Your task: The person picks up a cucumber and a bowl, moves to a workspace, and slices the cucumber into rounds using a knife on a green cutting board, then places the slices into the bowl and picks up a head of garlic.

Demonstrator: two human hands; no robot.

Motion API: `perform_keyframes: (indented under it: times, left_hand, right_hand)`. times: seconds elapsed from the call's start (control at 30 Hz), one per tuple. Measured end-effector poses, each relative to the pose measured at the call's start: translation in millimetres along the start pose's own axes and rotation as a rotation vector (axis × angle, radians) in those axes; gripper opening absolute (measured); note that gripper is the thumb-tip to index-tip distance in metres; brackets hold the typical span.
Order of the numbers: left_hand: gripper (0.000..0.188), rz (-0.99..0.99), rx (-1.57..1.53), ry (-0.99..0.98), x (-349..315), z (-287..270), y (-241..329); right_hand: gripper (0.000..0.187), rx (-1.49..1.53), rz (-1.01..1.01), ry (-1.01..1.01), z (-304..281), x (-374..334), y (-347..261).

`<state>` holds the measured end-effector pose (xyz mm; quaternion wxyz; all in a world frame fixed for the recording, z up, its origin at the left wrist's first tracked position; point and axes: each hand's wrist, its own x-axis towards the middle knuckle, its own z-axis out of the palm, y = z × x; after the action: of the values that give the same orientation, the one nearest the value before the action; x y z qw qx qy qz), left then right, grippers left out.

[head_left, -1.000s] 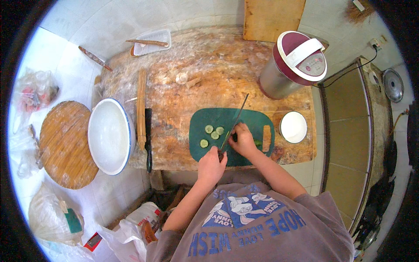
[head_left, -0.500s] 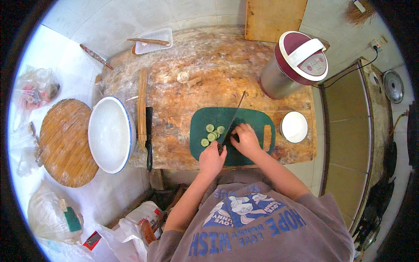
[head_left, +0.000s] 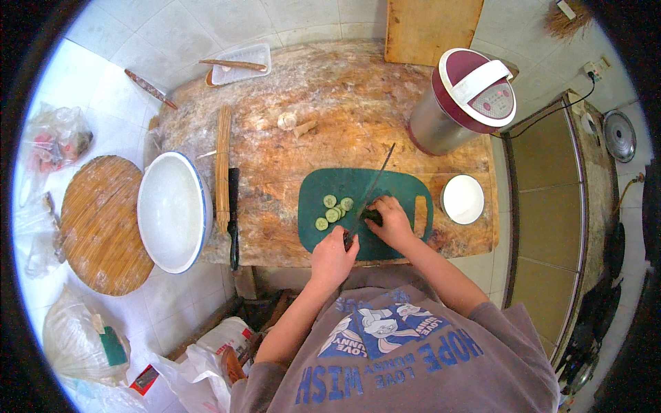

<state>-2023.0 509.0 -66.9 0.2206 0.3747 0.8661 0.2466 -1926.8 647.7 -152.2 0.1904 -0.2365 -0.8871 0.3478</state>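
Observation:
On the green cutting board (head_left: 313,230) lie several cucumber slices (head_left: 332,215), grouped on its left half. My left hand (head_left: 333,256) is closed round the handle of a kitchen knife (head_left: 374,184), whose blade points away from me and slants to the right. Just right of the blade, the fingers of my right hand (head_left: 394,224) curl over a dark green piece of cucumber (head_left: 372,215) and press it against the board. The blade stands close to the cucumber's cut end; whether they touch I cannot tell.
A white bowl (head_left: 463,199) stands right of the board, with a maroon and steel soymilk maker (head_left: 451,110) behind it. To the left are a black-handled knife (head_left: 234,220), a bundle of sticks (head_left: 224,165), a large white basin (head_left: 172,213) and a round wooden board (head_left: 103,227).
The knife's tip has swung slightly right, and more of the cucumber shows beside the blade. Both hands stay at nearly the same place, and the slices lie as before.

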Motion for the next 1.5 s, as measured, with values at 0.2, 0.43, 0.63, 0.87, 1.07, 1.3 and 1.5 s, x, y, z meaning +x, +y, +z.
perform_keyframes:
  times: [0.2,0.43,0.63,0.87,1.07,1.3,1.5]
  left_hand:
    - [0.024,0.050,0.102,-0.004,-3.7,2.0,0.0]
    - [0.026,0.000,0.115,-0.053,-0.4,5.9,2.5]
    - [0.024,0.073,0.156,0.043,16.4,24.7,-8.1]
    - [0.024,-0.013,0.087,0.056,16.3,10.3,-8.3]
    - [0.025,0.024,0.066,0.062,9.6,-2.5,-0.7]
    - [0.028,-0.026,0.071,-0.011,5.0,-0.6,1.2]
    - [0.027,-0.041,0.038,-0.026,4.4,-1.9,-0.3]
  right_hand:
    - [0.033,-0.013,0.019,-0.010,-0.5,0.4,-0.4]
    - [0.036,-0.022,0.030,-0.014,1.1,-0.3,0.7]
    - [0.036,-0.038,0.045,-0.021,3.0,-0.7,-1.2]
    - [0.032,-0.009,0.022,0.009,5.4,2.6,0.3]
    - [0.030,0.021,0.011,0.010,5.2,8.4,-1.8]
    - [0.033,0.012,-0.002,-0.002,3.5,8.4,-3.3]
    - [0.028,0.036,-0.002,0.012,2.0,9.4,-4.4]
